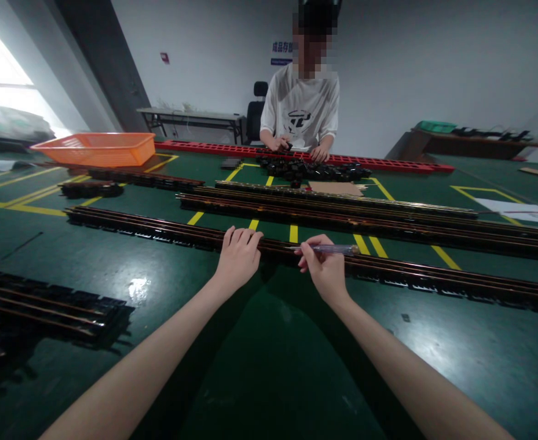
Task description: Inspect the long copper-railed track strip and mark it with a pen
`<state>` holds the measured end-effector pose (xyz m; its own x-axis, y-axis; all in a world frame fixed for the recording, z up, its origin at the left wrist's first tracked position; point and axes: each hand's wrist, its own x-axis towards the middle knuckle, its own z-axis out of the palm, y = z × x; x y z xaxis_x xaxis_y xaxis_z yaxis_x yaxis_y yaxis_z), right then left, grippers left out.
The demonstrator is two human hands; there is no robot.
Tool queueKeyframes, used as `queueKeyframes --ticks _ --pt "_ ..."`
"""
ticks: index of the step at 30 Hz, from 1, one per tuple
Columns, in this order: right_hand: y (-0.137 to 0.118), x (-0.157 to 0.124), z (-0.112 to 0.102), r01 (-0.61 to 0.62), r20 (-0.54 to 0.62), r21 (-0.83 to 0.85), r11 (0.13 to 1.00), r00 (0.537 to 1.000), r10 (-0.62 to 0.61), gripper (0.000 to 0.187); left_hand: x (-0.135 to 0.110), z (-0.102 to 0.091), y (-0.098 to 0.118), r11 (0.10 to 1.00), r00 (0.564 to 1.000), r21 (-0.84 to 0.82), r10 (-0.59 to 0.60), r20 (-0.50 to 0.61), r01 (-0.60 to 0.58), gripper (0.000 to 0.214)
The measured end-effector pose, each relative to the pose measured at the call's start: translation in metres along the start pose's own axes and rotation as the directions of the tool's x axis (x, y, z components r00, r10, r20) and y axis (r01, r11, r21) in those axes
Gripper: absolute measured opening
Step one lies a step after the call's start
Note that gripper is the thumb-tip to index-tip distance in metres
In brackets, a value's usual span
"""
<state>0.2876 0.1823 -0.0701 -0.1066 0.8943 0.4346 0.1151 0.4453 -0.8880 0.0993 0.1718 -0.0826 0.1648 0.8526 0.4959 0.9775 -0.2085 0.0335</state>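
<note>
A long black rail with copper-coloured strips (159,232) runs across the green table in front of me. My left hand (240,256) lies over its middle, fingers bent across the far edge and pressing on it. To the right, my right hand (324,269) grips a slim screwdriver with a clear handle (335,249). Its thin tip points left, close to the rail, between my two hands. Whether the tip touches the rail, I cannot tell. Beyond this rail lie more long black rails (342,223), roughly parallel to it.
An orange basket (99,150) stands at the far left. Across the table a person in a white shirt (300,104) handles small black parts (305,168) beside a long red slotted bar (388,164). More black rails (44,305) lie at near left. White paper (516,208) lies at right.
</note>
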Motion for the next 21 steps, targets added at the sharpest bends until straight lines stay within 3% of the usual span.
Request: queueKeyframes --ticks 21 --pt "0.0001 -0.0013 -0.0004 0.036 -0.044 -0.016 0.999 0.998 -0.036 0.014 0.0003 -0.0017 -0.0002 1.0 1.0 0.015 -0.015 -0.002 0.015 0.039"
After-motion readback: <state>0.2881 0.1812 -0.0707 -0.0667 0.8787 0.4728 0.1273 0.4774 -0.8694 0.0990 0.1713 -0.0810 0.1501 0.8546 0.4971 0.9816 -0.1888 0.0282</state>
